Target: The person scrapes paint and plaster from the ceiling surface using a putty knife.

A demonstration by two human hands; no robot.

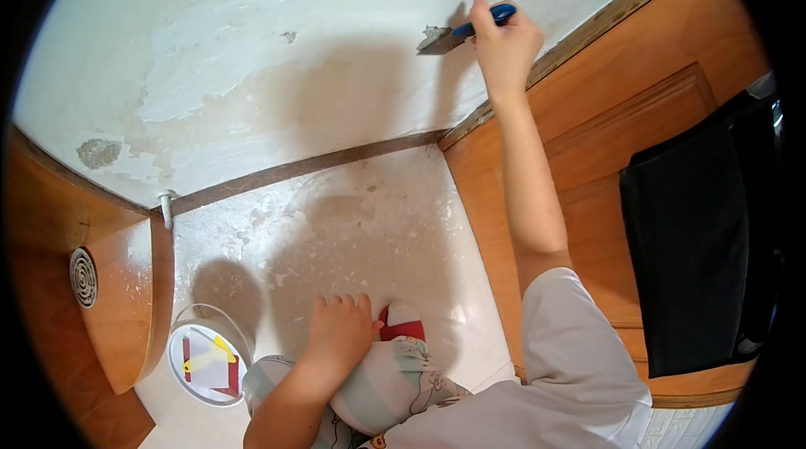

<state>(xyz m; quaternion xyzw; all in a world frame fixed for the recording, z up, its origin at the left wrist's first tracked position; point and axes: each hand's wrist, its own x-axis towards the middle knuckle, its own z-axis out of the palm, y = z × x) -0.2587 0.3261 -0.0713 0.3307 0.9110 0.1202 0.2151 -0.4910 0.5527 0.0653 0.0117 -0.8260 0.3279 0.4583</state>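
My right hand [510,50] is closed around the blue handle of a putty knife [445,41]. The knife's metal blade lies at the white wall [252,71], beside a small grey rough patch; whether the blade touches it I cannot tell. Across the wall the paint is peeling, with a bare grey spot [99,153] low at the left and a smaller chip [289,36] near the middle. My left hand [340,329] rests on my bent knee, fingers stretched out and holding nothing.
A white lidded bucket [206,361] with a wire handle stands on the floor [336,239], which is strewn with white flakes. Wooden panels stand at left and right, the left one with a round vent [83,277]. Black cloth [688,247] hangs at right. A short pipe [166,210] juts out by the wall.
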